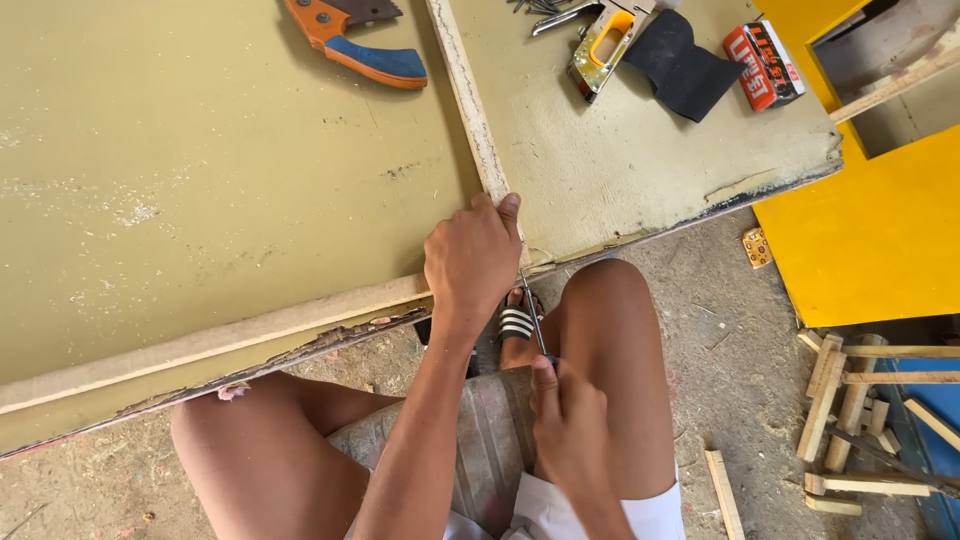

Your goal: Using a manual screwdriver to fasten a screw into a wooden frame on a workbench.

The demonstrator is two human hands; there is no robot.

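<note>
Wooden strip [470, 110]: pale batten lying on the olive board, running from the far edge down toward the near edge, where its near end sits under the left hand.
Left hand [472, 265]: pressed flat over the near end of the strip at the board's edge, fingers curled around it, thumb pointing far and right; it is gripping the strip and board edge together.
Thin metal tool [533, 320]: slim rod-like blade slanting from the right hand up toward the near end of the strip, its tip just under the left hand; what kind of tool it is cannot be told.
Right hand [570, 425]: clenched around the lower end of the thin metal tool, held near the lap, just right of the left forearm.
Olive board [200, 200]: large flat panel with a ragged, chipped near edge, resting over the person's bare knees.
Second strip [200, 345]: pale batten along the near edge of the board, left of the left hand.
Sandal [516, 322]: black with white stripes, on the foot between the knees.
Handsaw [355, 45]: orange and blue handle, far left on the board.
Staple gun [600, 45]: yellow and metal, far right on the board.
Black cloth [685, 65]: just right of the staple gun.
Small box [765, 65]: orange and black, right of the cloth.
Yellow panel [880, 230]: right of the board.
Wood offcuts [860, 410]: heaped on the dusty floor, near right.
</note>
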